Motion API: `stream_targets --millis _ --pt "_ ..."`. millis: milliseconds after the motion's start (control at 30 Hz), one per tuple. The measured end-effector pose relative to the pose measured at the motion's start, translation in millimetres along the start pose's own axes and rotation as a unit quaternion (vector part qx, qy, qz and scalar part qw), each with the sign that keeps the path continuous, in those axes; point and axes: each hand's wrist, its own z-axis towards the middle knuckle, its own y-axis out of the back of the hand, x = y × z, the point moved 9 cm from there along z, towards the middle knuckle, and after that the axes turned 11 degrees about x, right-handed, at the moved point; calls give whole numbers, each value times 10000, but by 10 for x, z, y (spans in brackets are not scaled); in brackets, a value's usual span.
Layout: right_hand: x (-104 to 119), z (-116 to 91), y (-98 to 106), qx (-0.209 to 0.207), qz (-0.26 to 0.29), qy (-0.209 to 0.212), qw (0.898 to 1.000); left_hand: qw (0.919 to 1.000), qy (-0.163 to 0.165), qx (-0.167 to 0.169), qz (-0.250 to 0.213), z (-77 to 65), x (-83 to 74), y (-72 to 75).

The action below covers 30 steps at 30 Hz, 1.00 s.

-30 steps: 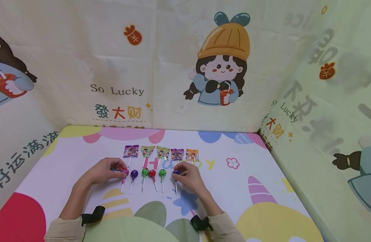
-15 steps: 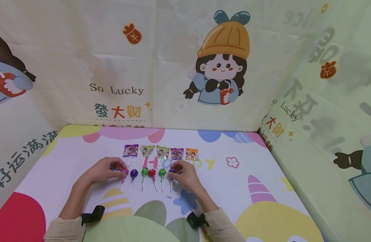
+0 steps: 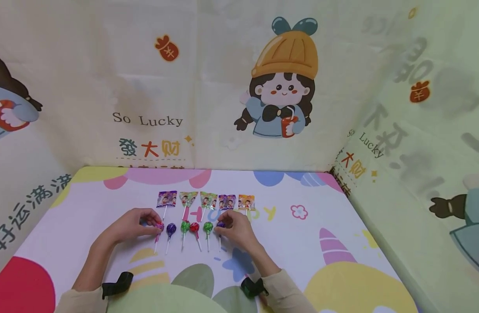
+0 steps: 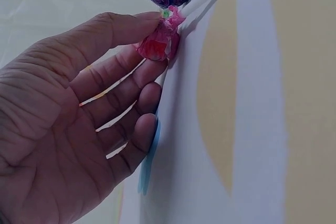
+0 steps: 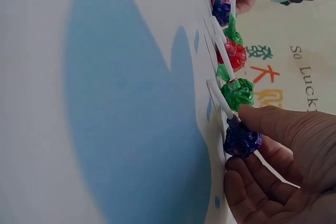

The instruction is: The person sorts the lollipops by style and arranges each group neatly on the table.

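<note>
Between thumb and fingers my left hand [image 3: 131, 225] pinches the pink lollipop [image 4: 157, 43] at the left end of the near row. My right hand [image 3: 237, 228] pinches a purple lollipop [image 5: 243, 139] by its wrapped head at the right end. Between the hands lie another purple lollipop [image 3: 171, 229], a green lollipop [image 3: 185, 227], a red lollipop [image 3: 194, 227] and a second green lollipop [image 3: 208, 227], their white sticks pointing toward me. The red head sits close beside the first green one. In the right wrist view, the purple head is right below the green lollipop [image 5: 239, 94].
Behind them runs a second row of flat-packed lollipops, from a purple packet [image 3: 166, 199] through green packets [image 3: 188, 198] to an orange packet [image 3: 246, 202]. The patterned tabletop [image 3: 278, 252] meets a printed cloth wall [image 3: 216, 108] at the back.
My right hand has moved left with its purple lollipop, closer to the neighbouring green one. My left hand stays on the pink lollipop. The head view has tilted slightly.
</note>
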Motion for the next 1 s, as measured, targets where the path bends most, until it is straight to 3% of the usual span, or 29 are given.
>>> stream_targets --millis 267,533,800,1000 --pt "19 -35 32 -100 -50 -61 9999 9999 -162 -33 38 30 -13 -12" --pt "36 -37 73 -152 -83 124 9998 9999 -126 -71 11 27 -5 42" --pt "18 -71 125 -147 -46 37 9999 9998 -150 -104 25 26 39 67" --pt "37 -172 195 -203 -35 246 9995 9998 -74 -182 102 -46 25 62"
